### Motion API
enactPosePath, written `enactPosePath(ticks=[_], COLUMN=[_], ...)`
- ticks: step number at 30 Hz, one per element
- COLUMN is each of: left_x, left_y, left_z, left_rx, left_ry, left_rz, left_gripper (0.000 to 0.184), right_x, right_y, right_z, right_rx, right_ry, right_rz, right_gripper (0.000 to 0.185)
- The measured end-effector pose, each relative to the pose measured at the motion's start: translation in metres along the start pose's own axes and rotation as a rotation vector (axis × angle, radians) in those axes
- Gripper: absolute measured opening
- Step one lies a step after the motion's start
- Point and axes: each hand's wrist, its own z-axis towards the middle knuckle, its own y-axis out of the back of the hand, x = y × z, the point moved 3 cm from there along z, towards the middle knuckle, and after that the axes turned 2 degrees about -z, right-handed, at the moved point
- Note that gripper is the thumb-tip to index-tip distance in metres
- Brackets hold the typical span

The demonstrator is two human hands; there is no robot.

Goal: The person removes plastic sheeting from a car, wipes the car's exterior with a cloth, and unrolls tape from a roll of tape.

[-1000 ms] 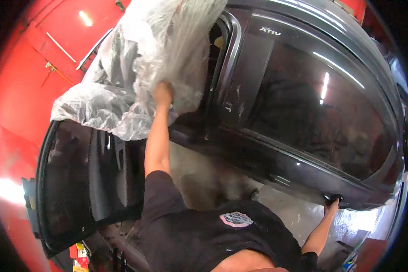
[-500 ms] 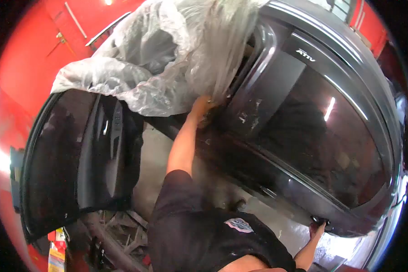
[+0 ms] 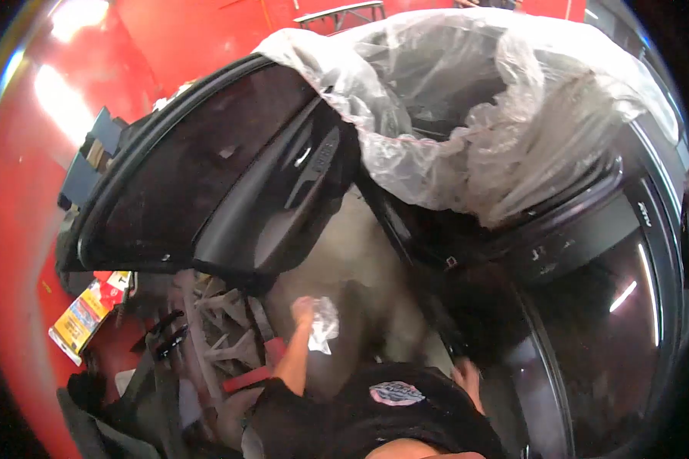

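Note:
My left hand [image 3: 302, 310] is closed on a small crumpled piece of clear plastic [image 3: 325, 325], held over the floor in front of the open door. My right hand [image 3: 467, 375] is beside the dark car's rear door [image 3: 505, 344], slightly blurred, with fingers apart and nothing visible in them. I cannot tell whether it touches the door. The front door [image 3: 260, 176] stands wide open on the left. Clear plastic sheeting [image 3: 421, 168] drapes over the front of the car and hangs into the door opening.
Below the open door lie dark metal stands [image 3: 230, 329] and a yellow and red package [image 3: 88, 317]. Dark seat-like parts [image 3: 107, 413] sit at the lower left. A red wall [image 3: 199, 34] and a narrow bench [image 3: 344, 14] stand behind.
My left hand has drawn back from the door opening and now shows crumpled plastic. My right hand has left the rear door handle. The view has swung left.

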Motion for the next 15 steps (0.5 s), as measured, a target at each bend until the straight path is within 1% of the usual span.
enactPosePath(ticks=[1, 2, 3, 4, 5, 6, 7, 8, 10, 13, 15], left_x=[-0.009, -0.021, -0.006, 0.010, -0.015, -0.068, -0.102, -0.129, -0.167, -0.201, -0.198], left_y=[0.047, 0.092, 0.128, 0.168, 0.206, 0.250, 0.280, 0.305, 0.346, 0.372, 0.381], left_z=[0.010, 0.009, 0.025, 0.039, 0.038, 0.030, 0.025, 0.023, 0.024, 0.034, 0.051], left_rx=[-0.154, -0.294, -0.451, -0.606, -0.701, -0.797, -0.795, -0.793, -0.779, -0.700, -0.589], left_ry=[0.117, 0.176, 0.082, -0.016, -0.084, -0.154, -0.122, -0.093, -0.121, -0.294, -0.341], left_rz=[-0.039, -0.038, -0.110, -0.177, -0.164, -0.156, -0.274, -0.394, -0.242, -0.116, -0.151], left_gripper=[0.018, 0.034, 0.043, 0.052, 0.059, 0.066, 0.071, 0.077, 0.082, 0.083, 0.083], right_x=[0.078, 0.142, 0.234, 0.305, 0.367, 0.424, 0.480, 0.525, 0.584, 0.613, 0.584], right_y=[0.005, 0.004, 0.017, 0.022, 0.023, 0.025, 0.028, 0.029, 0.020, 0.012, 0.021], right_z=[0.050, 0.095, 0.127, 0.160, 0.188, 0.209, 0.224, 0.243, 0.290, 0.367, 0.422], right_rx=[0.071, -0.035, -0.134, -0.177, -0.234, -0.351, -0.454, -0.535, -0.718, -0.136, -0.347], right_ry=[0.189, 0.470, 0.730, 0.875, 0.916, 1.028, 1.069, 1.172, 1.253, 0.833, 1.055], right_rz=[0.000, -0.126, -0.206, -0.242, -0.314, -0.322, -0.347, -0.310, -0.358, -0.808, -0.755], right_gripper=[0.046, 0.057, 0.062, 0.072, 0.079, 0.083, 0.083, 0.083, 0.075, 0.066, 0.046])
